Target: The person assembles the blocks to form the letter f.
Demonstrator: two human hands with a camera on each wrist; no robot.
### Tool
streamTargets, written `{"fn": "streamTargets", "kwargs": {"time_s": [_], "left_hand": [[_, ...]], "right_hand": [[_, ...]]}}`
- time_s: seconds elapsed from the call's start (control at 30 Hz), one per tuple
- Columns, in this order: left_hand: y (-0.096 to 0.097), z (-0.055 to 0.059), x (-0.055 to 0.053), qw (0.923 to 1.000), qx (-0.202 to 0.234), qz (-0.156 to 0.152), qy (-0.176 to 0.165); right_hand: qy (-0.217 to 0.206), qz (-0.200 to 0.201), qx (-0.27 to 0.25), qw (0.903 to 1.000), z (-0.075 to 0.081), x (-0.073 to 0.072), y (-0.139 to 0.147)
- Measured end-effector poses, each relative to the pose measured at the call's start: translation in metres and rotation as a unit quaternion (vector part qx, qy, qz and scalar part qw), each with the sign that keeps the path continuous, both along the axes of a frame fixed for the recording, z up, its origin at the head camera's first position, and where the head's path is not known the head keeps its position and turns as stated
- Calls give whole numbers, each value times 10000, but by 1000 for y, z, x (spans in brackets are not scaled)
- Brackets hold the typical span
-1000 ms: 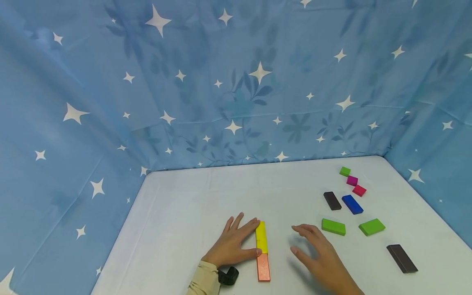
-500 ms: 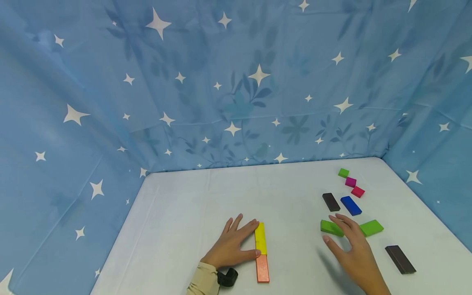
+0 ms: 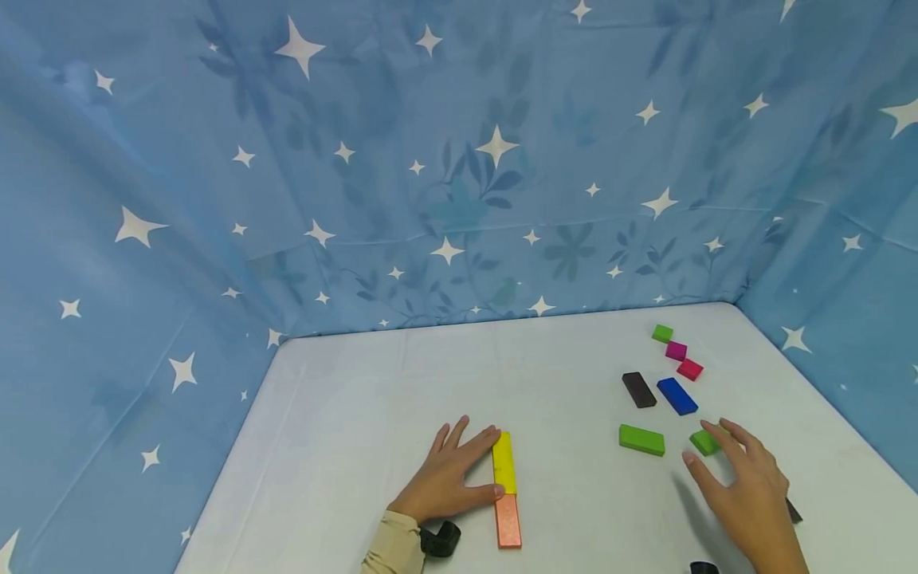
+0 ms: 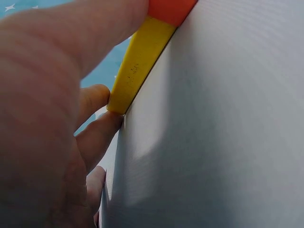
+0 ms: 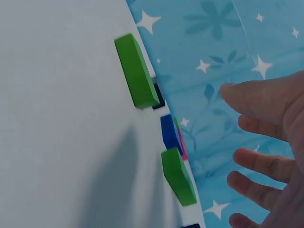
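A yellow block (image 3: 504, 462) and an orange-pink block (image 3: 508, 522) lie end to end in a line on the white table. My left hand (image 3: 450, 475) rests beside them, fingers spread. Its thumb touches near the joint between the two blocks, and fingertips touch the far end of the yellow one, as the left wrist view shows. To the right, my right hand (image 3: 749, 486) hovers over the table, fingers apart and holding nothing. It partly hides a green block (image 3: 706, 441) and most of a dark block (image 3: 793, 511). Another green block (image 5: 136, 71) lies left of it.
Further back on the right lie a dark brown block (image 3: 639, 390) and a blue block (image 3: 677, 396). Behind them sit small green (image 3: 662, 333), magenta (image 3: 676, 351) and red (image 3: 690, 369) pieces. A blue starred curtain (image 3: 402, 199) encloses the table (image 3: 358, 383).
My right hand has moved rightward, passing the nearer green block and coming over the other green block and the dark one. My left hand stays at the yellow block.
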State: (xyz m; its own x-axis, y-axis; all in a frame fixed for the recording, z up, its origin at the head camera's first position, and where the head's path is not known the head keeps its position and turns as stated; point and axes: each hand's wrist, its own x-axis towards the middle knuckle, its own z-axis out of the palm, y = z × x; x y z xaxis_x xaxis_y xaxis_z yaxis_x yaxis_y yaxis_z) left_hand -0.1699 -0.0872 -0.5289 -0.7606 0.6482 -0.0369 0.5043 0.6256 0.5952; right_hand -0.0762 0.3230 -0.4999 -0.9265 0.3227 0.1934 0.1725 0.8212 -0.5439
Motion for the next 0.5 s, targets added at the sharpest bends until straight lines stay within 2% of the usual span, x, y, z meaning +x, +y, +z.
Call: {"fn": "streamTargets", "kwargs": {"time_s": [0.2,0.4,0.5], "left_hand": [[-2,-2,1,10000,88,6,23],[-2,-3,1,9999,76,-31,61],[-3,-2,1,9999,52,-103,114]], "right_hand": [[-584,-541,-232,9966,2,2,18],[-1492,-1226,-396,9804,3,5,25],[-1700,-1456,-425,9737,2,6,24]]}}
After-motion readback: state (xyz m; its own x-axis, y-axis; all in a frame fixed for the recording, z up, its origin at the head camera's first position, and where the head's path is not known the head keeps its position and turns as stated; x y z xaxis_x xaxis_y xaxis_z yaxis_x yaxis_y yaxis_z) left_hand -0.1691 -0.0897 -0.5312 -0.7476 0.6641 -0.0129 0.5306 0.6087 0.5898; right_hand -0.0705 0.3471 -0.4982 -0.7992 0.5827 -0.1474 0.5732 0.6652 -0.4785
